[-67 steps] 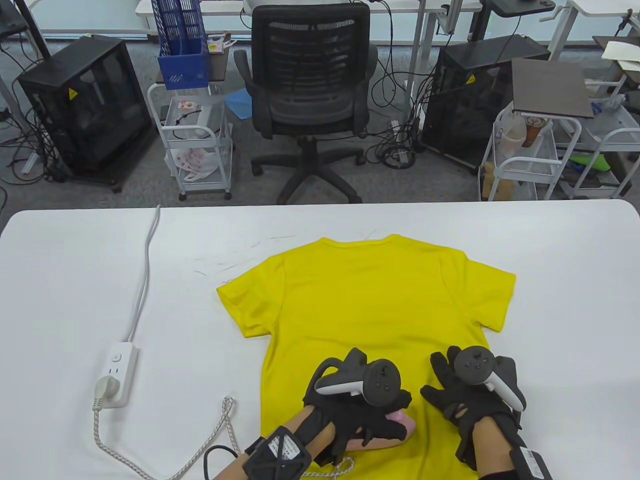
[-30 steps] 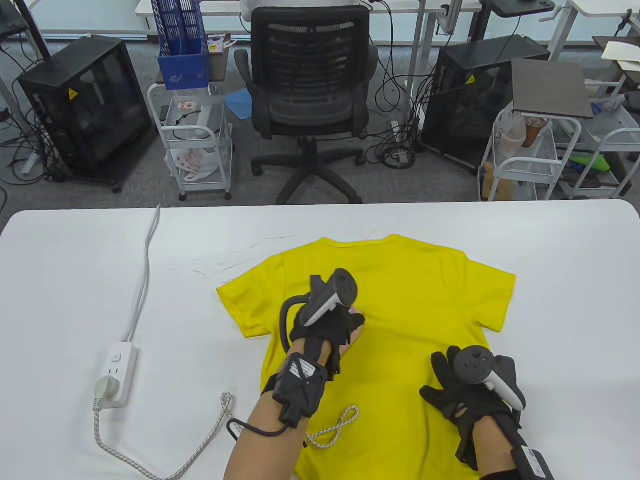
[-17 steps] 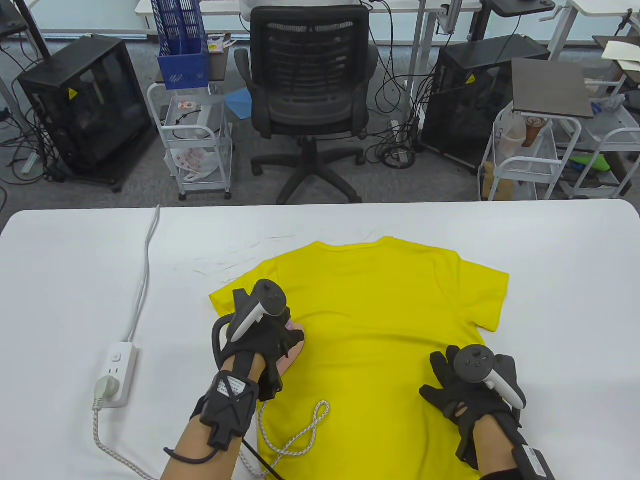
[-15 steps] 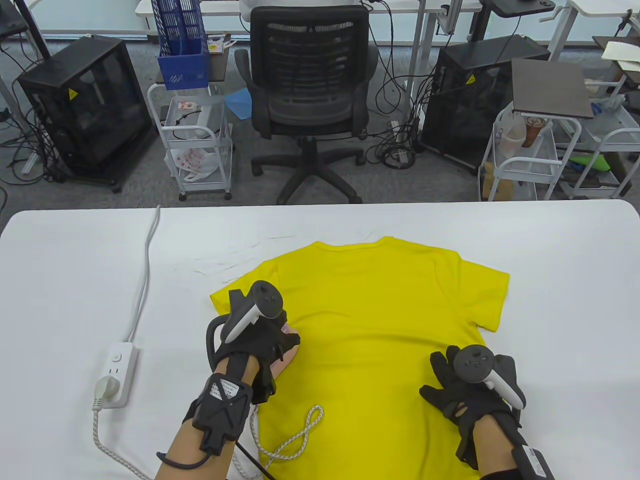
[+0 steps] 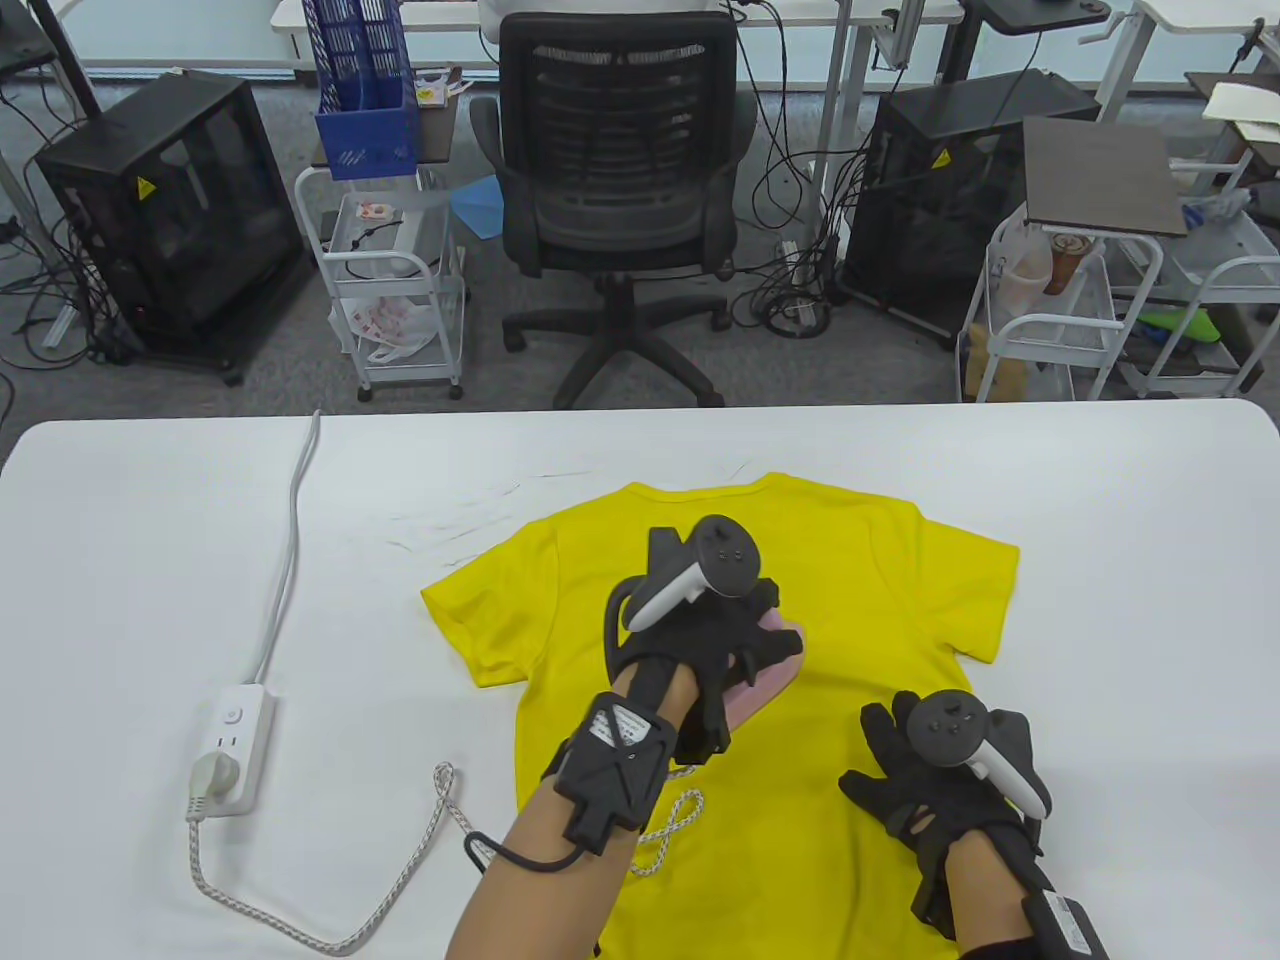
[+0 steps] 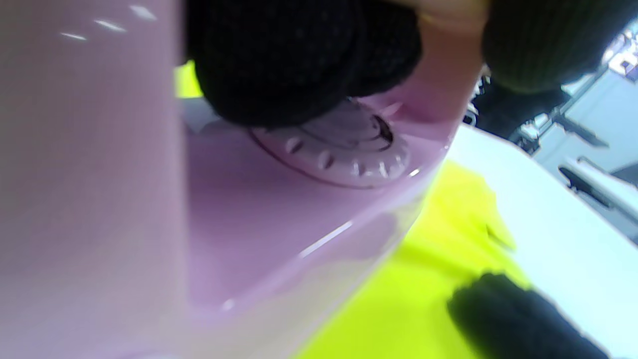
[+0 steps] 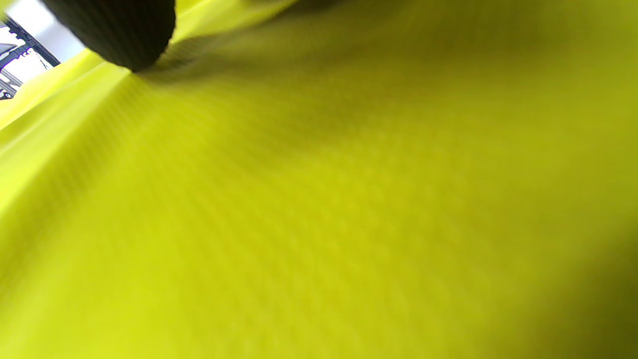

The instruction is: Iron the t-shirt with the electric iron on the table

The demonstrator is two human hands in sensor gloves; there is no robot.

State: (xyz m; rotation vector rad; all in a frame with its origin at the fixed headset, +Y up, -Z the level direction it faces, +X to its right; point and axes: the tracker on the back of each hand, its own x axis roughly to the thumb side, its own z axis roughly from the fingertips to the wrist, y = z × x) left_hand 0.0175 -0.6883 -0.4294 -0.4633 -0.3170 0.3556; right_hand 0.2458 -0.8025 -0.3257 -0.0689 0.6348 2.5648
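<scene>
T-shirt (image 5: 850, 620): iron (image 5: 765, 672) now mid-chest, off left sleeve.

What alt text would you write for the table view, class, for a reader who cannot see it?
A gloved left hand grips a pink iron on the middle of a yellow t-shirt spread on a white table, while the right hand presses flat on the shirt's lower right. A power strip lies at left.

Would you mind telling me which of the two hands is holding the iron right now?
The left hand, over the middle of the t-shirt, grips the pink iron; the right hand just lies flat on the cloth.
</scene>
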